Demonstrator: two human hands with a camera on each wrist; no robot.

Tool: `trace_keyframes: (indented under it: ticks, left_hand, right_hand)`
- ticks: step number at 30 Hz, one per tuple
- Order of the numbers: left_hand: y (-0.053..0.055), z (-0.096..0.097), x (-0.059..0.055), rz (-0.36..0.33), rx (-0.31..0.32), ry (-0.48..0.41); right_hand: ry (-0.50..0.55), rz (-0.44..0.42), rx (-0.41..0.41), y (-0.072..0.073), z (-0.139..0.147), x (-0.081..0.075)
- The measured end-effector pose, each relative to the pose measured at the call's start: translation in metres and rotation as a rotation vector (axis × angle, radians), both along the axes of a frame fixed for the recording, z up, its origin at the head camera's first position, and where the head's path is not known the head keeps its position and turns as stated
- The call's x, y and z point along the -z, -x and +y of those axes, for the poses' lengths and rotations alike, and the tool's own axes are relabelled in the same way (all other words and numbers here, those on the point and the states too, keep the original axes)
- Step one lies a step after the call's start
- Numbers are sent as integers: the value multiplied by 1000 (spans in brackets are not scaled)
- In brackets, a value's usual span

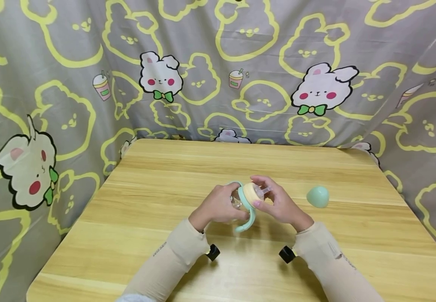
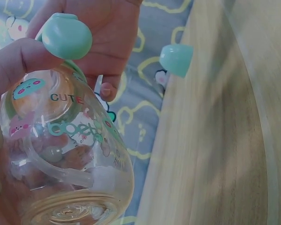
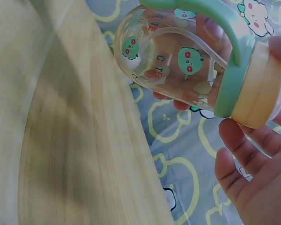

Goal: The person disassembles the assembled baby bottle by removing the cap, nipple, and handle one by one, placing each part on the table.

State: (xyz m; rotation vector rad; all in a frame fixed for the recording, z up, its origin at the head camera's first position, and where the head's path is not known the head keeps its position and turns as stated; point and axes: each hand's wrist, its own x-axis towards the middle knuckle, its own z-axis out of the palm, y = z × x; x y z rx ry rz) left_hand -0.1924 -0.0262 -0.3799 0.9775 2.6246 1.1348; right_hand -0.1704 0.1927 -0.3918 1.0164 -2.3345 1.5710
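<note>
A clear baby bottle (image 3: 173, 61) with green handles (image 1: 249, 222), printed cartoon faces and an inner straw is held tilted above the table. My left hand (image 1: 223, 204) grips its body from the left. Around the cream collar (image 1: 251, 193), just below the clear straw spout (image 1: 266, 190), my right hand (image 1: 278, 201) has its thumb and fingers. In the right wrist view the thumb and fingertips sit on opposite sides of that collar (image 3: 257, 86). A mint-green domed cap (image 1: 318, 196) stands on the table to the right of my right hand.
The wooden table (image 1: 172, 167) spreads beneath both hands. A grey curtain (image 1: 202, 84) with yellow outlines and rabbit faces hangs behind and at both sides. Black wrist cameras (image 1: 287, 254) stick out from the beige sleeves (image 1: 180, 256).
</note>
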Motion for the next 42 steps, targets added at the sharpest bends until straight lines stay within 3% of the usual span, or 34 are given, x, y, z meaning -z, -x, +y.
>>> trace_keyframes:
  ticks: [8, 17, 26, 36, 42]
  left_hand:
    - [0, 0, -2, 11, -22, 8]
    - [-1, -1, -4, 12, -37, 15]
    - [-1, 0, -3, 17, -46, 17]
    - [-1, 0, -2, 9, -23, -7]
    - [-2, -1, -2, 3, -18, -3]
  right_hand:
    - [45, -39, 46, 0, 1, -1]
    - [40, 55, 45, -1, -1, -1]
    - [33, 1, 43, -1, 1, -2]
    - [70, 66, 69, 3, 0, 3]
    - [96, 42, 26, 1, -1, -1]
